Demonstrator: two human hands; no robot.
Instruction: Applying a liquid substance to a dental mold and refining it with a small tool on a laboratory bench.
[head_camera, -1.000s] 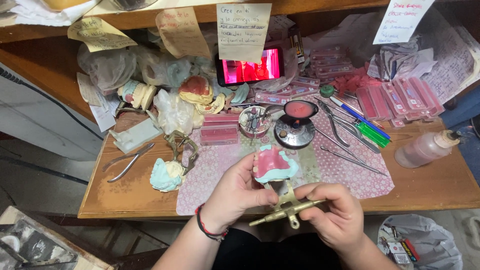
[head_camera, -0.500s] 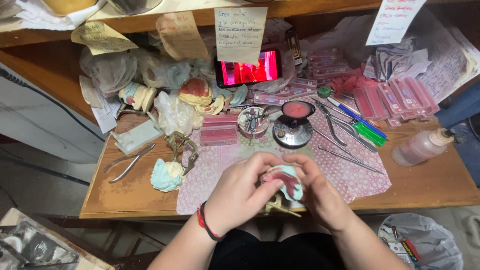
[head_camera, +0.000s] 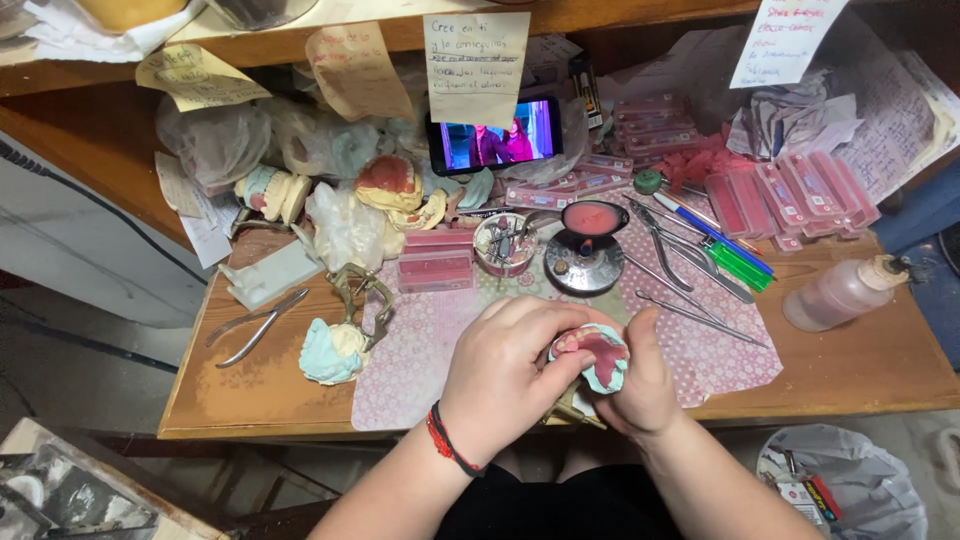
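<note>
Pale-blue plaster dental cast w/ pink wax (head_camera: 592, 356) between left hand (head_camera: 505, 368) & right hand (head_camera: 640, 385), before round metal burner (head_camera: 585, 262); steel pliers (head_camera: 252, 326) far left.

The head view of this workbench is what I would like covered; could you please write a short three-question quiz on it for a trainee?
1. True or false: both hands grip the pale blue dental cast with pink wax on it.
2. Which wrist wears the red bracelet? A) left B) right
3. What lies at the bench's left, near the second cast?

Key
1. True: the left hand and the right hand close on it from either side.
2. A.
3. Metal tweezers.
</note>
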